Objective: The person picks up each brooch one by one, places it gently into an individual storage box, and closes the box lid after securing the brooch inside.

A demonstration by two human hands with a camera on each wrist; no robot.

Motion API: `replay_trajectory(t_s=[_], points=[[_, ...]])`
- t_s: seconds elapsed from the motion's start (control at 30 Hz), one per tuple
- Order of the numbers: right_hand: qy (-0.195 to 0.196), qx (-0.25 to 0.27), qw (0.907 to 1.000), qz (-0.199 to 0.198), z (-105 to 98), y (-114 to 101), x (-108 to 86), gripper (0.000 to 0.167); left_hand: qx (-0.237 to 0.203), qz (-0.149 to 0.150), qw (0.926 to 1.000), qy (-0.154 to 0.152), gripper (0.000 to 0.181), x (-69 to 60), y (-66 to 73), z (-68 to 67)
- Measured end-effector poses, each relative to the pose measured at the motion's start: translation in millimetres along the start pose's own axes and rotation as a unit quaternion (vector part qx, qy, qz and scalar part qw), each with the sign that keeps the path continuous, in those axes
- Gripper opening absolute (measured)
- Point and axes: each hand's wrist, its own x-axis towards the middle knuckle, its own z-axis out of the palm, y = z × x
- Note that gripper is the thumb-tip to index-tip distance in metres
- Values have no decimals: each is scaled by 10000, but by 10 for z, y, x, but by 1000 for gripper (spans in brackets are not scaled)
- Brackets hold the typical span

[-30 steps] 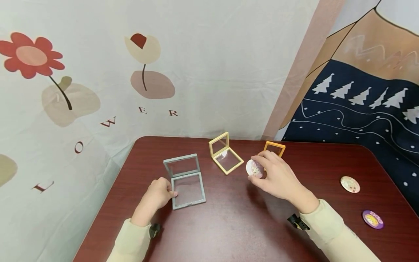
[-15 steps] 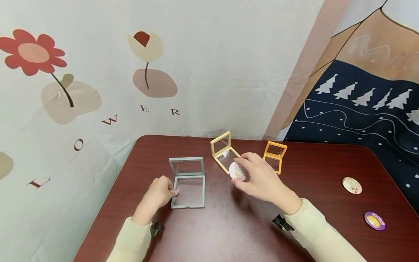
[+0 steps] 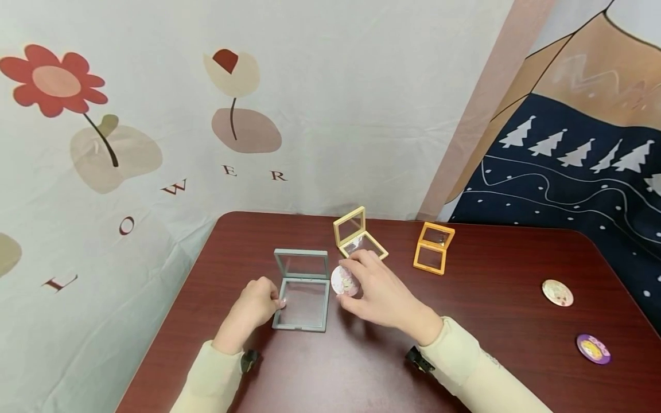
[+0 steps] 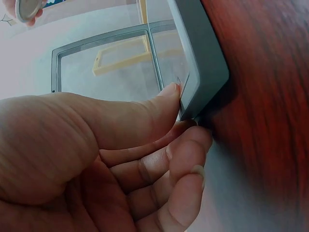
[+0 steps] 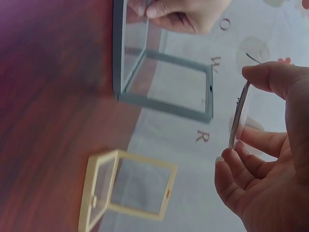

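A grey-green hinged frame point(image 3: 304, 304) with clear panels lies unfolded on the table, its lid raised at the back. My left hand point(image 3: 256, 304) pinches its left edge; in the left wrist view the thumb presses the edge from above, with curled fingers beside it. Between thumb and fingertips my right hand point(image 3: 384, 292) holds a round badge point(image 3: 344, 281) with a pale pink print, just right of the grey-green frame. Seen edge-on in the right wrist view, the badge point(image 5: 239, 116) shows a pin on its back.
Behind the right hand stands a yellow hinged frame point(image 3: 361, 244), unfolded, and right of it a smaller orange one point(image 3: 431, 258). Two more badges, one cream point(image 3: 558, 293) and one purple point(image 3: 593, 349), lie on the table's right side. A printed cloth hangs behind the table.
My right hand has carried the badge leftward from beside the orange frame to beside the grey-green one. The grey-green frame has turned slightly and shifted a little right, still in my left hand's pinch.
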Motion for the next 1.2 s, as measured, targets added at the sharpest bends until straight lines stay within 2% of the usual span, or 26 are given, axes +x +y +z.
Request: replay_trajectory(t_s=[0.33, 0.53, 0.67, 0.97, 1.2], points=[[-134, 27, 9997, -182, 237, -140, 54, 56, 66, 211, 9997, 69, 55, -11, 45, 66], [-273, 90, 9994, -190, 378, -204, 63, 52, 188, 219, 9996, 27, 42, -30, 70, 68], [-419, 32, 9989, -205, 495, -225, 68, 49, 252, 325, 9991, 47, 33, -39, 81, 52], [-814, -219, 9961, -245, 730, -231, 108, 47, 321, 535, 9980, 111, 29, -35, 74, 44], [-887, -397, 9947, -336, 833, -234, 179, 43, 374, 562, 9977, 62, 27, -22, 63, 36]])
